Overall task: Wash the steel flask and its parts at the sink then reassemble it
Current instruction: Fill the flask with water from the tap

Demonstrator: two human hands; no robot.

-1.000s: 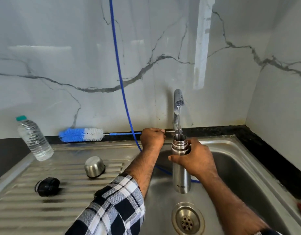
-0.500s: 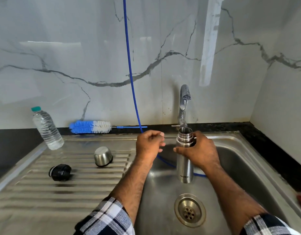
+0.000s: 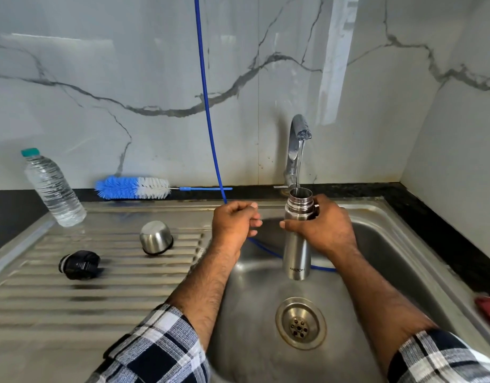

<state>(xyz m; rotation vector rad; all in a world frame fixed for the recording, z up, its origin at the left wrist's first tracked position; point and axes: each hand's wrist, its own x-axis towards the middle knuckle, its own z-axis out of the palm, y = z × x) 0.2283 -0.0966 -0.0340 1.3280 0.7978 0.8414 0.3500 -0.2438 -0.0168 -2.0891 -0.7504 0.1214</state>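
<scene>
R hand (image 3: 325,230) is gripping flask (image 3: 297,252) by its neck, upright over sink (image 3: 376,217), w/ tap (image 3: 297,145) water running into its open mouth. L hand (image 3: 234,223) is hovering beside it, fingers curled, holding nothing. Cup (image 3: 155,237) & stopper (image 3: 79,265) are lying on drainboard (image 3: 100,299).

White marble-look wall panels (image 3: 128,78) with grey veins rose behind the sink and met a plainer side wall (image 3: 459,134) in a corner on the right. A black stone surface (image 3: 420,205) ran along their foot, framing the steel basin. Soft daylight left pale reflections and a bright vertical streak (image 3: 335,64) on the glossy panels.
</scene>
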